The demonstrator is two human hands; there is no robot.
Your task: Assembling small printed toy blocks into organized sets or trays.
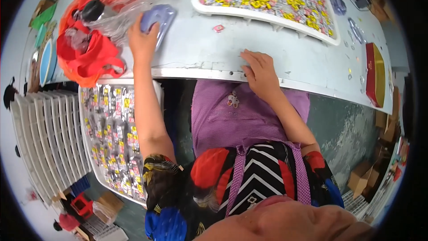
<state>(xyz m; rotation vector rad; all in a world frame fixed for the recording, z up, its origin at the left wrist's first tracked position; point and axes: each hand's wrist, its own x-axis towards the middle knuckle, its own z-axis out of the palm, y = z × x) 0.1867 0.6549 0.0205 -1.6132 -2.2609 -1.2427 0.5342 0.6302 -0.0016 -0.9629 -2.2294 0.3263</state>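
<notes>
My left hand (143, 40) grips the near end of a glossy bluish-purple plastic thing (166, 14) with rounded corners, lying on the white table (191, 44). Its thumb lies across the top; the rest of the fingers are partly hidden, and I cannot tell exactly what the thing is. My right hand (260, 69) rests at the table's front edge, fingers loosely stretched, holding nothing. Between the hands, farther back, lies a small pink piece (218, 28). Beyond it a white tray (267, 21) is full of small yellow, pink and pale pieces.
An orange-red bag (91, 62), clear plastic and a black-capped bottle (92, 10) crowd the left. A red and gold box (375, 75) stands at the right edge. Below the table's left are another filled tray (83, 107) and a row of stacked white trays (47, 138).
</notes>
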